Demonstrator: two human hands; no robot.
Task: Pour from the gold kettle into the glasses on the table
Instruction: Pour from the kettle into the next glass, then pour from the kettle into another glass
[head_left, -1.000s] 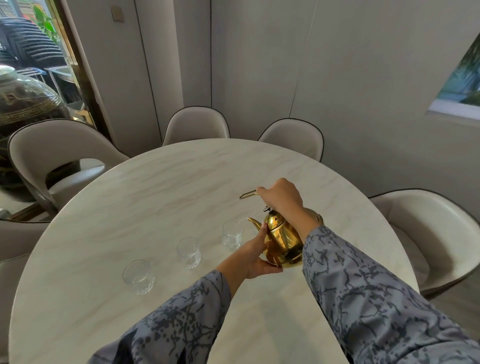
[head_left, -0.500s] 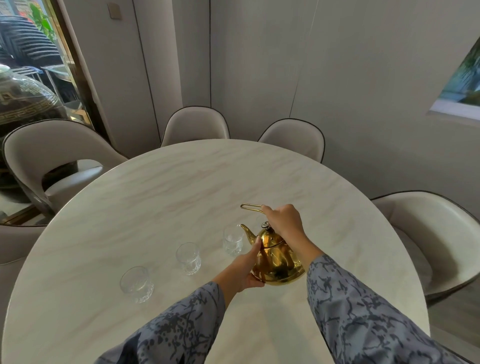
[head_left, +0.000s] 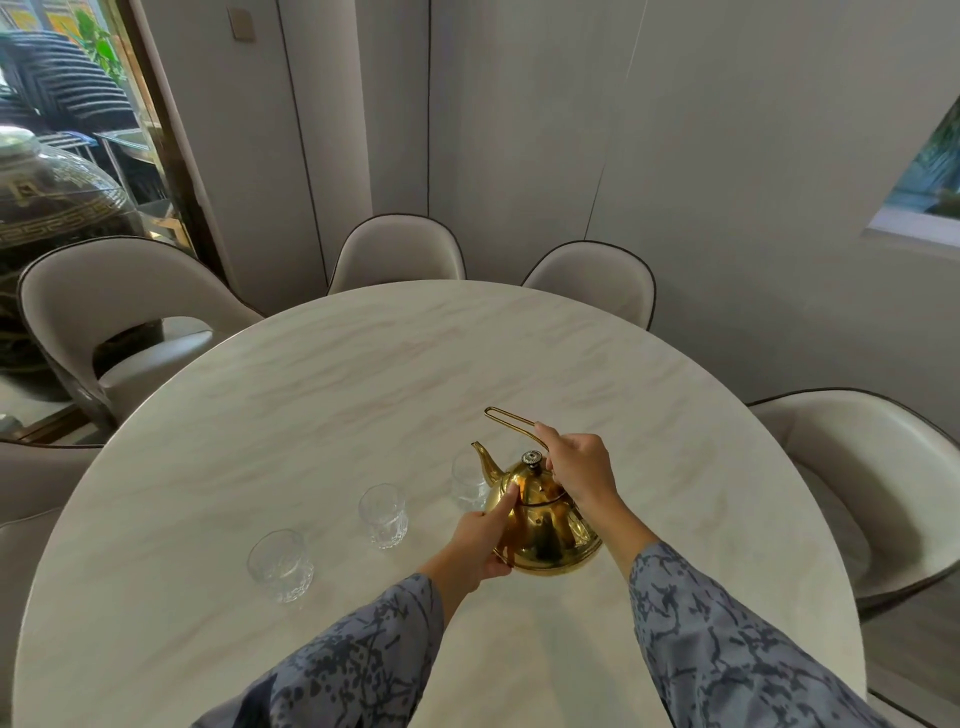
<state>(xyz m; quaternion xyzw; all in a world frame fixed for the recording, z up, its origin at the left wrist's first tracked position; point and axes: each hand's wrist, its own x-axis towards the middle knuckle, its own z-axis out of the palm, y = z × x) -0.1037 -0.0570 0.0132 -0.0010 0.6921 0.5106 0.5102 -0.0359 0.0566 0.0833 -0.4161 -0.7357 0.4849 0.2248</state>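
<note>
Gripping the wire handle, the right hand (head_left: 576, 467) holds the shiny gold metal kettle (head_left: 545, 525) upright on the pale marble table (head_left: 363, 389); the left hand (head_left: 480, 540) cups its belly. Next, I judge, lifting and tipping the spout left of both grips into the nearest clear ribbed glass (head_left: 467, 486).

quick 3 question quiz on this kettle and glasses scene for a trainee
1. How many glasses stand on the table?
2. True or false: the right hand holds the kettle by its handle.
3. Which glass is nearest the spout: A the left glass, B the middle glass, C the right glass?

Key: 1. three; 2. true; 3. C. The left hand steadies the kettle's side.
</note>
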